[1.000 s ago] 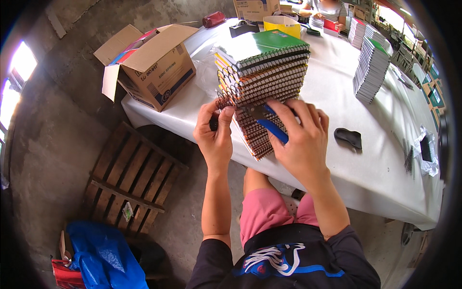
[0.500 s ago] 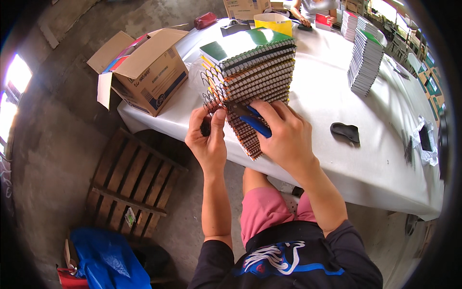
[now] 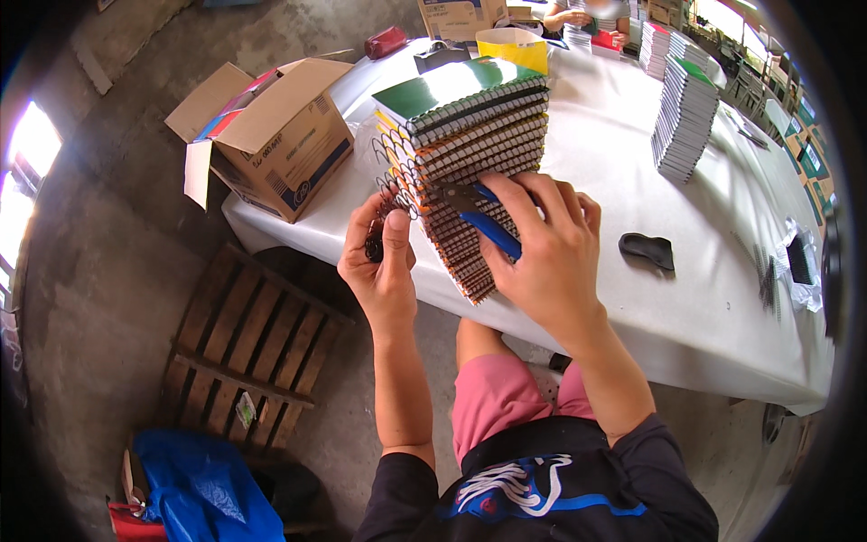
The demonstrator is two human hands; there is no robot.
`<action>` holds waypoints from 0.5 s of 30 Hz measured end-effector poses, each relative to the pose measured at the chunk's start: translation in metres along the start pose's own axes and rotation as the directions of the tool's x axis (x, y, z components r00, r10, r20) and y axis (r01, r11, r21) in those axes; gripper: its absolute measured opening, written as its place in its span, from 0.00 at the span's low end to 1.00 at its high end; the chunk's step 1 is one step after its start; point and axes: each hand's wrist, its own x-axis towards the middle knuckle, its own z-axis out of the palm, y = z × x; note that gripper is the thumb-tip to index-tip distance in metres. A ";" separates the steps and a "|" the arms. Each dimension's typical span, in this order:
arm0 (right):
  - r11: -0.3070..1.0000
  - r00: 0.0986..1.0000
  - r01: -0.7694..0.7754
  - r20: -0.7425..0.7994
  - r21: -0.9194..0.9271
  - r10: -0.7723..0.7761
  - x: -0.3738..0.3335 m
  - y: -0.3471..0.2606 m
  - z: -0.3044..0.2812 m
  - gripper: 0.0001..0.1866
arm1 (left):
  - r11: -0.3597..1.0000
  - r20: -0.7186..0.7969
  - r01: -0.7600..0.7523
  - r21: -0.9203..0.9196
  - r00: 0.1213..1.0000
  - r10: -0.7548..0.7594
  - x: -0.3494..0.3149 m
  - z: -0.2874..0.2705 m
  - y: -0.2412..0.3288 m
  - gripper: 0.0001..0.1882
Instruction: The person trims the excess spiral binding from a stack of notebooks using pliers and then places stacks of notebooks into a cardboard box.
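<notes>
R hand (image 3: 551, 248), centre of frame: grip closed round blue-handled pliers (image 3: 483, 217), nose pointing left at the wire coils on the stack of notebooks (image 3: 470, 154). L hand (image 3: 384, 266), just left of it: thumb + fingers pinched on a loose end of dark coil wire (image 3: 390, 194) sticking out at the stack's left edge.

Stack sits at the near edge of the worktop (image 3: 632, 298), centre-top of frame, green cover uppermost, lower books fanned toward the person. Looks like coil ends are being trimmed/bent book by book. Can't tell which books in this stack are finished; the hands are at mid-height, so likely part done, plenty left.

Further out: second stack of notebooks (image 3: 684, 117) upper right, can't say if done. Small black object (image 3: 647, 248) on the cloth right of the hands. Open cardboard box (image 3: 271, 135) upper left on the worktop corner. Wooden pallet (image 3: 244, 352) on floor lower left, blue bag (image 3: 203, 492) below it.
</notes>
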 end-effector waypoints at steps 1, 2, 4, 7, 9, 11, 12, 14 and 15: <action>1.000 1.000 -0.005 0.016 0.022 0.005 0.000 -0.001 0.002 0.26 | 1.000 0.004 0.007 0.002 1.000 -0.007 0.000 0.000 0.000 0.14; 0.999 0.999 -0.011 0.032 0.043 0.010 0.001 -0.001 0.003 0.26 | 1.000 0.008 0.013 0.004 1.000 -0.013 0.001 0.000 0.001 0.14; 0.998 0.999 -0.015 0.031 0.057 0.013 0.001 -0.006 0.003 0.25 | 1.000 0.020 0.006 0.019 1.000 -0.007 0.002 -0.003 0.000 0.14; 0.988 1.000 -0.015 0.017 0.156 0.012 0.002 -0.004 0.008 0.25 | 0.998 0.037 -0.027 0.051 0.999 0.025 0.002 -0.008 -0.003 0.14; 0.979 1.000 -0.018 0.018 0.205 0.015 0.001 0.001 0.011 0.24 | 0.997 0.043 -0.038 0.061 0.998 0.035 0.002 -0.004 -0.005 0.14; 0.973 0.999 -0.025 0.037 0.231 0.017 0.001 0.004 0.015 0.23 | 0.994 0.046 -0.057 0.097 0.998 0.053 0.003 -0.007 -0.007 0.13; 0.970 0.998 -0.036 0.064 0.239 0.021 0.002 0.006 0.015 0.22 | 0.991 0.047 -0.067 0.115 0.997 0.062 0.004 -0.008 -0.008 0.13; 0.968 0.993 -0.044 0.115 0.249 0.016 0.004 0.008 0.014 0.20 | 0.988 0.039 -0.101 0.116 0.995 0.097 0.006 -0.007 -0.009 0.13; 0.960 0.993 -0.053 0.113 0.276 0.022 0.004 0.011 0.013 0.20 | 0.986 0.034 -0.118 0.118 0.993 0.115 0.008 -0.007 -0.009 0.13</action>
